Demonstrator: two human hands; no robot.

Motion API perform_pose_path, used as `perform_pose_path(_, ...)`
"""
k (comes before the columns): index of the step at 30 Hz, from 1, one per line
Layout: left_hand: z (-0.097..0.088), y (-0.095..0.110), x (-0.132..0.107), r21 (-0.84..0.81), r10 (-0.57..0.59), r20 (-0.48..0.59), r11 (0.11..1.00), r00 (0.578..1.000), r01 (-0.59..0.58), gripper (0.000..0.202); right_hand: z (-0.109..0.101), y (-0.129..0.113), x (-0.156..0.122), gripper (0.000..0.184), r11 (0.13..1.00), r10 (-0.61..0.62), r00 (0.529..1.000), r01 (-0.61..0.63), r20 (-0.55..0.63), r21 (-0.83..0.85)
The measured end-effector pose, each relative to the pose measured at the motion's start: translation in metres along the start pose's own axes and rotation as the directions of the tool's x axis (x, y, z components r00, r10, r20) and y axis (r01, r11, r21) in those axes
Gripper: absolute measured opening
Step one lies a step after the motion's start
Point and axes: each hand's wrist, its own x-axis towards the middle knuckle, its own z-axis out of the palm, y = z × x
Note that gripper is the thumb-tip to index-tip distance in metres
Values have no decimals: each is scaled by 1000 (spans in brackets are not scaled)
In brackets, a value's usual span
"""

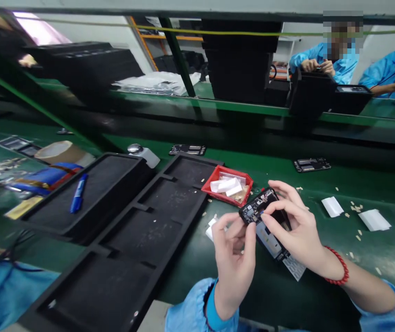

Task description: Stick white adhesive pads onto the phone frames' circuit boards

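Note:
An opened phone (268, 237), its circuit board and pale battery area facing up, is held tilted above the green bench. My left hand (233, 251) grips its upper left edge between thumb and fingers. Over the upper part of the board, the thumb and index finger of my right hand (297, 226) are pinched together; whatever is between them is too small to make out. A printed label or film (294, 268) sticks out past the phone's lower end. Just beyond the phone sits a red bin (207, 185) with white pieces and small tan bits inside.
Left of my hands lies a long black compartment tray (162, 226), with a raised black tray (110, 184) bearing a blue marker (79, 193). White pieces (374, 220) and tan scraps lie right. Phone frames (312, 164) lie farther back. Co-workers (344, 60) sit across the bench.

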Motion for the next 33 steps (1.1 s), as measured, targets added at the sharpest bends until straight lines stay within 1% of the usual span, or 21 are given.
perform_pose_path(2,-1,1,-2,84,103,-1,991,995,-103,5,1,-3,-2,7,1000,9,1000,-9,13,19)
perform_pose_path(3,-2,2,-2,117,139,14,983,990,-140,4,1,-4,-3,6,1000,6,1000,-6,22,14)
perform_pose_path(4,-3,4,-2,137,161,26,977,987,-163,7,1,-5,-4,5,1000,3,999,-3,32,3)
perform_pose_path(7,-6,9,0,133,178,47,974,983,-182,15,1,-8,-7,5,1000,-6,998,7,59,-19)
perform_pose_path(10,-6,12,-1,106,189,63,975,980,-194,17,2,-11,-8,9,1000,-10,996,12,83,-18)
perform_pose_path(14,-6,10,-2,156,190,4,970,982,-188,14,2,-12,-7,11,1000,-24,993,26,112,-15)
perform_pose_path(16,-6,9,-1,194,213,5,958,977,-210,15,2,-10,-5,11,999,-37,995,39,93,-21)
perform_pose_path(19,-7,10,1,231,321,41,918,946,-322,17,1,-9,0,10,997,-59,996,62,73,-35)
perform_pose_path(22,-8,14,4,267,417,67,868,906,-419,18,-1,-10,6,6,995,-92,985,96,143,-19)
perform_pose_path(24,-9,15,4,287,433,73,853,898,-435,18,-2,-11,9,5,990,-126,974,136,189,-43)
perform_pose_path(27,-9,15,3,295,425,73,855,902,-427,17,1,-11,9,8,961,-199,953,236,228,-146)
perform_pose_path(30,-9,11,2,295,410,52,865,911,-406,16,7,-10,3,12,907,-305,931,349,201,-237)
perform_pose_path(31,-9,10,2,295,405,37,869,914,-397,15,9,-10,0,13,897,-326,926,367,192,-247)
perform_pose_path(33,-10,7,3,289,385,5,883,923,-369,14,9,-12,-4,12,904,-326,924,366,198,-221)
